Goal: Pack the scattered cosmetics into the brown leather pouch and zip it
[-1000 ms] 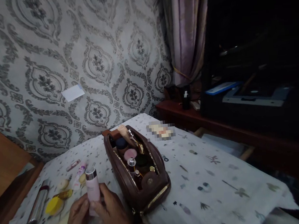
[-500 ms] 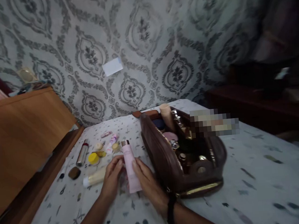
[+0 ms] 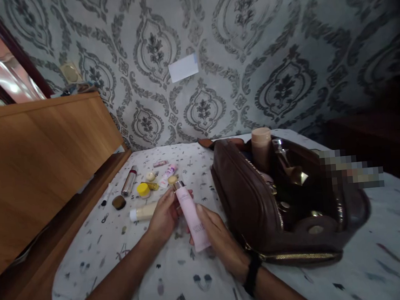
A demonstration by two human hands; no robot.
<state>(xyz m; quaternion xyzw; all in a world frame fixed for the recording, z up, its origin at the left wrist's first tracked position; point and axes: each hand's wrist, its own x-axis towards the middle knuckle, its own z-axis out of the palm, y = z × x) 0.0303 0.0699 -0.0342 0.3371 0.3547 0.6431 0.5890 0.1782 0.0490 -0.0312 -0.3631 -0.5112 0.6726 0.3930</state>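
Note:
Between my hands is a pink squeeze tube point(image 3: 193, 218) with a shiny metallic cap at its upper end. My left hand point(image 3: 165, 213) closes on the tube near the cap. My right hand point(image 3: 217, 235), with a black band at the wrist, grips its lower side; some fingers are hidden behind it. Just left of my left hand lies a cream tube with a white cap point(image 3: 143, 213), partly covered by that hand. To the right of my right hand, a brown cosmetic bag point(image 3: 249, 197) stands unzipped, with a beige-capped bottle point(image 3: 262, 147) and other shiny items inside.
Small cosmetics lie beyond my hands: a yellow-lidded jar point(image 3: 143, 189), a silver tube point(image 3: 129, 181), a brown round item point(image 3: 118, 202) and a small purple-and-white tube point(image 3: 169, 172). A wooden board point(image 3: 47, 163) borders the patterned sheet point(image 3: 152, 285) on the left; a patterned wall rises behind.
The view has swung left, so everything sits further right, and the bag appears larger. The pink tube is still in both hands, now tilted more with its cap leaning left.

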